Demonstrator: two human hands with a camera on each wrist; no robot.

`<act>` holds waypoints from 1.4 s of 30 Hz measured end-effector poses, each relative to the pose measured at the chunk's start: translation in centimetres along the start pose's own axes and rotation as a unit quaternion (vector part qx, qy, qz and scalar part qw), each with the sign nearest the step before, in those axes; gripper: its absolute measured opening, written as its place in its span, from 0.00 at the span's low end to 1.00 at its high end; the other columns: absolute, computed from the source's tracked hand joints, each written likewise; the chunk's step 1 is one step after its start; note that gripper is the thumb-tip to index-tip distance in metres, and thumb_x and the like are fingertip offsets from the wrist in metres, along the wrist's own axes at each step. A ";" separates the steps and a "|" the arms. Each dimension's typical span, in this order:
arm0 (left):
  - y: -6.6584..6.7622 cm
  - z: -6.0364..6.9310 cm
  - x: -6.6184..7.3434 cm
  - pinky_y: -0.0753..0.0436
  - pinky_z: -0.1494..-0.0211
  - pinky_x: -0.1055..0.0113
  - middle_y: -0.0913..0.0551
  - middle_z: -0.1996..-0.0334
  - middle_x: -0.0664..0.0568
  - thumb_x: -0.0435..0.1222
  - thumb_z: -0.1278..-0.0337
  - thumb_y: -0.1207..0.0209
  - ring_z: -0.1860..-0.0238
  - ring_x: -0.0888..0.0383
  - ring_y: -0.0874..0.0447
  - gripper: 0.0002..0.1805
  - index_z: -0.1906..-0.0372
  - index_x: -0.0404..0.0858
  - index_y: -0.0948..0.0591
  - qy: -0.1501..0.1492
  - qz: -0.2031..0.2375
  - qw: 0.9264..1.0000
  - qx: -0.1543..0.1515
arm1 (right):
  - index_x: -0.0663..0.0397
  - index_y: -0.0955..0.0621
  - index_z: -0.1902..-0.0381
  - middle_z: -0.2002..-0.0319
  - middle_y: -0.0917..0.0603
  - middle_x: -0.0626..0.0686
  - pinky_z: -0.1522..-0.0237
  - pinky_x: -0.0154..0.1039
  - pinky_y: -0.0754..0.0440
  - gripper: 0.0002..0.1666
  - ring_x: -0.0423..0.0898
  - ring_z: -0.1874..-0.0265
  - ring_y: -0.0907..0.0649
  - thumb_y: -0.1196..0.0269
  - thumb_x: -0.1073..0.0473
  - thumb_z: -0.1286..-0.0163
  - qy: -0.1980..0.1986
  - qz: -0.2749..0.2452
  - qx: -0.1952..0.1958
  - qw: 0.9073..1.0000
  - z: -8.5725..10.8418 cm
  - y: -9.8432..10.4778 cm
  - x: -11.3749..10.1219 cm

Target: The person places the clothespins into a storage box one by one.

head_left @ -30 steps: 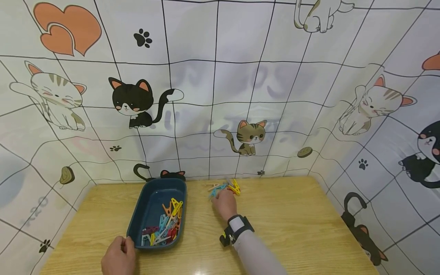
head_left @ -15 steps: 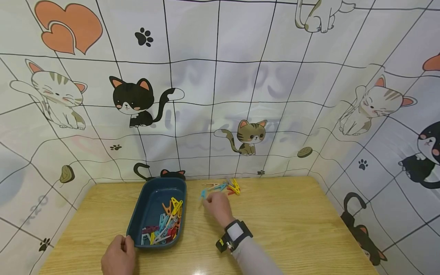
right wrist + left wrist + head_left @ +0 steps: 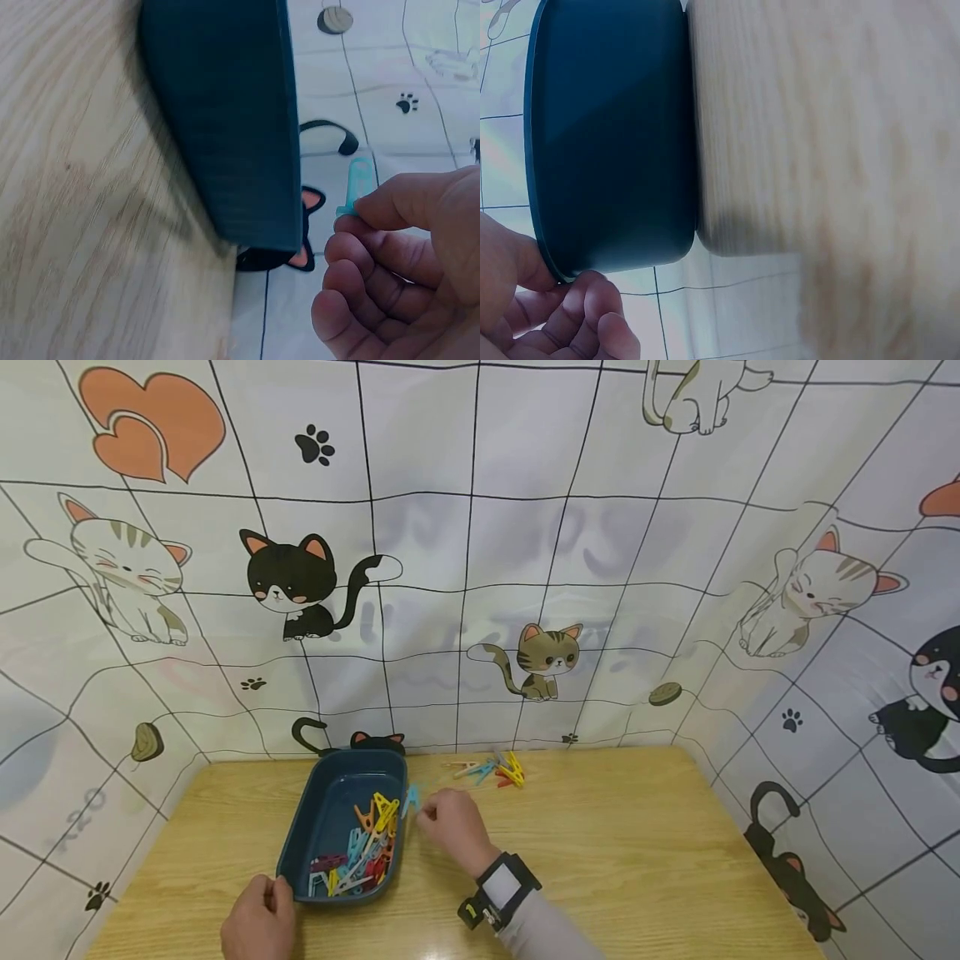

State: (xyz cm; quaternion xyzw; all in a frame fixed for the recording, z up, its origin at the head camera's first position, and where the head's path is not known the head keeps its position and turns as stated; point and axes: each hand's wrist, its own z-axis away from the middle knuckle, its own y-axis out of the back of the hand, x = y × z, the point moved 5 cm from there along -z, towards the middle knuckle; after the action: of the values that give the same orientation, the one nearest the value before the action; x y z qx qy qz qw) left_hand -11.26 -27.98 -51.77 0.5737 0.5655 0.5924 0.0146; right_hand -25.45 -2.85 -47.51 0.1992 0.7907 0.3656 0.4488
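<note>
A dark blue plastic bin [image 3: 330, 783] stands on the wooden table, with several clothespins [image 3: 367, 847] in yellow, orange, blue, red and white heaped at its near right end. My left hand [image 3: 260, 917] pinches the bin's near left rim between thumb and fingers, as the left wrist view also shows. Just right of the bin, my right hand [image 3: 456, 828] holds a light blue clothespin [image 3: 361, 180] between thumb and index finger. It is above the table, close to the bin's right wall. Farther back lies a small pile of clothespins [image 3: 491, 768] in several colours.
The wooden table [image 3: 615, 860] ends at a white grid-patterned sheet [image 3: 420, 627] printed with cats, which rises behind it and on both sides. On the right wrist sits a black strap with a small device [image 3: 501, 892].
My right hand has moved left from the small pile toward the bin, carrying the light blue clothespin away from it. The left hand and the bin have stayed put.
</note>
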 end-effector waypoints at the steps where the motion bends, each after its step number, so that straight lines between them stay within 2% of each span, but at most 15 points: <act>1: 0.0 0.0 0.0 0.36 0.76 0.61 0.29 0.85 0.51 0.32 0.35 0.44 0.83 0.56 0.34 0.16 0.81 0.39 0.29 -0.001 0.000 1.000 0.002 | 0.49 0.22 0.87 0.84 0.32 0.38 0.75 0.27 0.37 0.18 0.33 0.82 0.36 0.33 0.65 0.38 0.002 0.006 -0.004 1.000 0.0 -0.1 -0.3; 4: 0.0 0.0 0.1 0.36 0.76 0.61 0.29 0.85 0.51 0.32 0.36 0.44 0.83 0.56 0.34 0.16 0.82 0.39 0.29 -0.006 0.002 1.000 0.009 | 0.51 0.18 0.83 0.81 0.28 0.39 0.74 0.27 0.34 0.14 0.32 0.80 0.33 0.33 0.64 0.38 0.010 0.017 -0.020 1.000 0.1 -0.3 -1.2; 7: 0.0 0.1 0.2 0.36 0.77 0.61 0.29 0.86 0.51 0.31 0.36 0.43 0.83 0.57 0.33 0.16 0.82 0.39 0.29 -0.008 0.004 1.000 0.014 | 0.50 0.18 0.83 0.81 0.29 0.39 0.75 0.27 0.35 0.14 0.32 0.80 0.34 0.32 0.63 0.37 0.023 0.027 -0.033 0.999 0.4 -0.6 -2.1; 14: 0.0 0.1 0.1 0.36 0.76 0.62 0.29 0.85 0.51 0.32 0.35 0.44 0.82 0.56 0.33 0.16 0.81 0.39 0.29 0.004 0.001 1.000 -0.002 | 0.47 0.24 0.86 0.83 0.35 0.39 0.76 0.25 0.42 0.20 0.33 0.81 0.37 0.33 0.61 0.35 0.077 0.081 -0.058 0.992 0.7 -1.8 -3.9; 21: 0.0 0.0 0.0 0.36 0.76 0.61 0.28 0.84 0.51 0.32 0.34 0.44 0.82 0.56 0.33 0.16 0.80 0.39 0.29 0.012 -0.002 1.000 -0.020 | 0.46 0.29 0.91 0.86 0.40 0.39 0.77 0.25 0.45 0.26 0.33 0.83 0.39 0.33 0.62 0.37 0.138 0.095 -0.059 0.984 1.1 -2.6 -5.7; 24: -0.1 -0.1 -0.1 0.36 0.75 0.61 0.28 0.84 0.51 0.33 0.33 0.45 0.81 0.55 0.33 0.16 0.79 0.38 0.28 0.017 -0.005 0.999 -0.032 | 0.47 0.27 0.91 0.87 0.38 0.39 0.76 0.25 0.43 0.25 0.33 0.84 0.38 0.33 0.62 0.35 0.146 0.102 -0.069 0.982 1.0 -3.0 -6.2; 28: -0.2 -0.1 -0.2 0.35 0.75 0.61 0.28 0.83 0.51 0.33 0.33 0.45 0.81 0.55 0.33 0.15 0.79 0.38 0.28 0.022 -0.007 0.999 -0.038 | 0.46 0.19 0.87 0.86 0.29 0.39 0.76 0.23 0.39 0.20 0.31 0.83 0.35 0.33 0.61 0.34 0.156 0.115 -0.071 0.979 0.9 -3.5 -6.7; 30: -0.2 -0.2 -0.2 0.35 0.75 0.61 0.28 0.84 0.51 0.33 0.33 0.45 0.81 0.55 0.33 0.15 0.79 0.38 0.28 0.020 -0.006 0.999 -0.036 | 0.45 0.18 0.86 0.86 0.27 0.38 0.76 0.23 0.39 0.19 0.30 0.83 0.34 0.33 0.61 0.34 0.162 0.119 -0.068 0.977 0.8 -3.7 -7.0; 36: -0.2 -0.2 -0.2 0.35 0.75 0.61 0.28 0.83 0.51 0.33 0.33 0.45 0.81 0.55 0.33 0.15 0.79 0.38 0.28 0.022 -0.005 0.999 -0.038 | 0.45 0.26 0.90 0.87 0.34 0.39 0.78 0.24 0.41 0.26 0.30 0.83 0.35 0.35 0.61 0.32 0.167 0.118 -0.079 0.976 0.6 -4.4 -7.3; 42: -0.1 -0.2 -0.1 0.36 0.75 0.61 0.28 0.83 0.50 0.33 0.33 0.46 0.80 0.54 0.32 0.15 0.78 0.38 0.29 0.036 -0.011 0.998 -0.045 | 0.45 0.19 0.86 0.84 0.25 0.39 0.78 0.24 0.37 0.20 0.30 0.83 0.31 0.34 0.60 0.31 0.168 0.135 -0.082 0.973 0.5 -4.7 -7.7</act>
State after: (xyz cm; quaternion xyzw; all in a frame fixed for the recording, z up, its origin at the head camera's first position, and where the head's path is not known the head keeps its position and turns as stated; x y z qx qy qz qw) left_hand -11.41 -28.14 -51.85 0.5446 0.5446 0.6372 0.0266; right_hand -20.97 -10.62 -46.91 0.2020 0.7881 0.5147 0.2705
